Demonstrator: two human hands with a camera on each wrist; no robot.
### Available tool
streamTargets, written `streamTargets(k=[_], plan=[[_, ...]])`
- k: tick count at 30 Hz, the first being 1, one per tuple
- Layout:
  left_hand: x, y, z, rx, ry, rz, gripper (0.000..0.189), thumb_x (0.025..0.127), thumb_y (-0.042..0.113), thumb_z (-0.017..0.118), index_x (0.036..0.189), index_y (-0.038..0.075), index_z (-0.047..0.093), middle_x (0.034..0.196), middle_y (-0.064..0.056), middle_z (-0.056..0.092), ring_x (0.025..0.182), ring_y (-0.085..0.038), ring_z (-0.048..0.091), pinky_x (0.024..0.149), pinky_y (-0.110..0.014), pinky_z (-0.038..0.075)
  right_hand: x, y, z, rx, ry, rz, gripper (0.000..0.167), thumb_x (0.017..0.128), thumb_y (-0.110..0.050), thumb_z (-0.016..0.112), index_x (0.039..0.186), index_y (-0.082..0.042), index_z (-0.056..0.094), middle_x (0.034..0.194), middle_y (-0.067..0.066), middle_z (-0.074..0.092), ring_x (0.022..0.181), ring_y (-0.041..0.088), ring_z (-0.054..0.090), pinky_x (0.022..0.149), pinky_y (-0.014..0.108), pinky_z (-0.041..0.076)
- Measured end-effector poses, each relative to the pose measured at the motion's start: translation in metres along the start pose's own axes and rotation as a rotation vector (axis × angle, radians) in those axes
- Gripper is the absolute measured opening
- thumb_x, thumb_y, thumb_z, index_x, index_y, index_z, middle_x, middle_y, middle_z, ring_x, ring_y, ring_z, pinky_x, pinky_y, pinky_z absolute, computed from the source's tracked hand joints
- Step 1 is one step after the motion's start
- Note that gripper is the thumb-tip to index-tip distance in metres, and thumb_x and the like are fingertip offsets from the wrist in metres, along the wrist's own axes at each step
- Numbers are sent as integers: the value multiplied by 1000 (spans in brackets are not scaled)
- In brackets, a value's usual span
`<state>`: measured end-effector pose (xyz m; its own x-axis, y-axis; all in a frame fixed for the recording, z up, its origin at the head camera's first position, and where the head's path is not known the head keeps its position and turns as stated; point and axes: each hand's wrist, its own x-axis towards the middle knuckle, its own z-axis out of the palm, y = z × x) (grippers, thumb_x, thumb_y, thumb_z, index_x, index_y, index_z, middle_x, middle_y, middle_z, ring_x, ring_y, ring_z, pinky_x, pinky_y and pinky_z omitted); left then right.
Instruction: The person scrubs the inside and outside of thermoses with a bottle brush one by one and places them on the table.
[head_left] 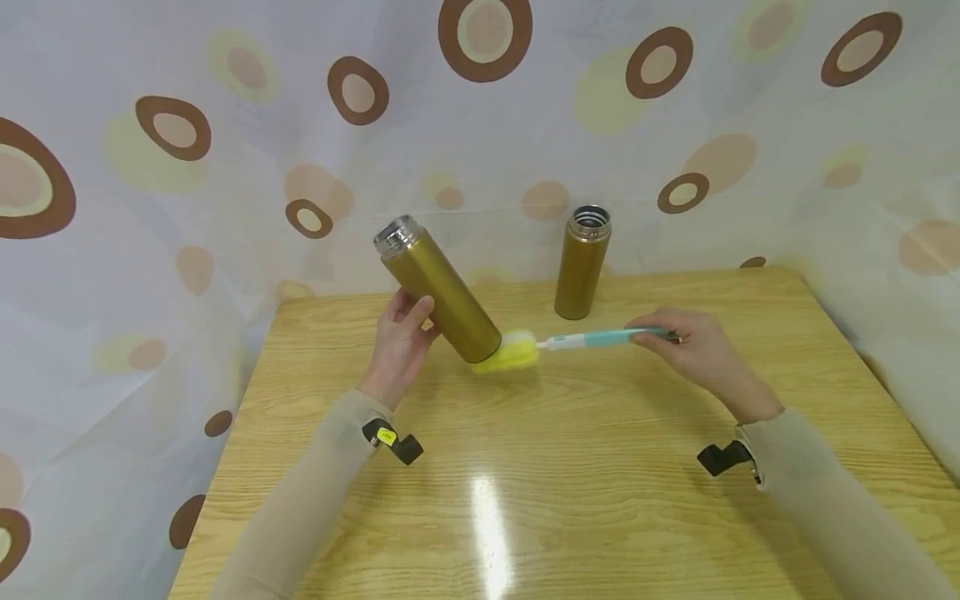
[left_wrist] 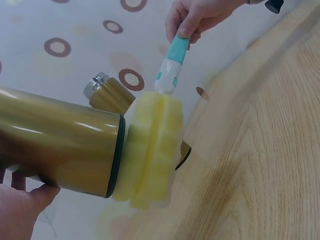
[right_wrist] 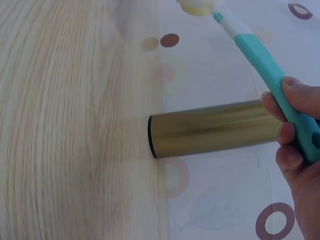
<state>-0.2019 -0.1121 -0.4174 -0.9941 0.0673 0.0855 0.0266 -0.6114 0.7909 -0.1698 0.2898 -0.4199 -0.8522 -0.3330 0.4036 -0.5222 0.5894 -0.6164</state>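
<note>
My left hand (head_left: 402, 342) grips a gold thermos bottle (head_left: 442, 292) around its lower side. The bottle is uncapped and tilted, its steel mouth up to the left and its dark-rimmed base down to the right. In my right hand (head_left: 693, 346) is a bottle brush (head_left: 609, 337), held by its teal and white handle. The brush's yellow sponge head (left_wrist: 155, 150) lies against the thermos base in the left wrist view. In the right wrist view the thumb and curled fingers wrap the teal handle (right_wrist: 265, 65), with only part of the sponge showing at the top.
A second uncapped gold thermos (head_left: 581, 267) stands upright near the table's back edge, behind the brush. The wooden table (head_left: 585, 483) runs back to a wall covering (head_left: 465, 158) patterned with brown and yellow circles. Both wrists wear small black cameras.
</note>
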Motion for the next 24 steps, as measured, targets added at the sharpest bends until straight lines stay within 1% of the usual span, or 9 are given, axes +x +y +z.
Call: streamTargets(k=[4, 7, 10, 13, 15, 17, 20, 24], plan=[[0, -3, -1, 13, 2, -1, 90, 65, 34, 96, 140, 8, 55, 130, -3, 63, 123, -20, 57, 117, -51, 39, 1, -4, 7, -1, 2, -82, 19, 92, 0, 77, 107, -11, 80, 88, 2, 74, 63, 7, 50, 56, 21, 43], [2, -5, -2, 10, 1, 13, 89, 65, 37, 96, 139, 8, 55, 131, -3, 63, 125, -20, 56, 118, -52, 38, 1, -5, 12, 17, 6, -155, 24, 88, 6, 77, 106, -10, 80, 89, 1, 74, 64, 5, 51, 58, 19, 44], [4, -5, -3, 8, 6, 31, 87, 65, 39, 97, 136, 9, 57, 130, -2, 63, 125, -19, 55, 118, -53, 37, 1, -4, 13, 44, 8, -192, 30, 85, 11, 77, 106, -10, 80, 89, -1, 74, 64, 4, 50, 58, 17, 43], [4, -2, -4, 6, 18, 40, 85, 64, 39, 97, 133, 11, 58, 126, 0, 64, 122, -18, 56, 117, -53, 37, 0, -3, 9, 57, 18, -190, 32, 83, 13, 78, 105, -10, 80, 89, -3, 74, 65, 4, 49, 59, 18, 42], [5, 0, -5, 3, 27, 35, 85, 62, 39, 98, 131, 12, 59, 124, 1, 65, 121, -18, 57, 117, -53, 36, -1, -2, 5, 63, 25, -186, 29, 84, 11, 78, 104, -9, 80, 90, 0, 75, 66, 3, 51, 61, 17, 43], [5, 2, -5, 3, 27, 33, 83, 60, 38, 99, 129, 12, 60, 122, 1, 66, 119, -17, 57, 114, -51, 39, -1, 0, 1, 63, 33, -185, 27, 84, 11, 78, 103, -8, 80, 90, 2, 75, 67, 4, 52, 62, 16, 44], [4, 3, -6, 3, 17, 24, 79, 60, 37, 99, 127, 13, 62, 121, 1, 67, 117, -17, 59, 109, -47, 44, 1, 1, -5, 30, 44, -164, 23, 87, 7, 78, 104, -8, 81, 92, 6, 76, 69, 2, 55, 64, 14, 45], [1, 1, -7, 13, -17, 13, 76, 63, 37, 98, 126, 14, 62, 122, 1, 67, 115, -16, 61, 102, -40, 49, 2, 1, -7, -36, 76, -123, 24, 87, 6, 78, 105, -9, 81, 93, 5, 77, 71, 2, 57, 65, 14, 45]])
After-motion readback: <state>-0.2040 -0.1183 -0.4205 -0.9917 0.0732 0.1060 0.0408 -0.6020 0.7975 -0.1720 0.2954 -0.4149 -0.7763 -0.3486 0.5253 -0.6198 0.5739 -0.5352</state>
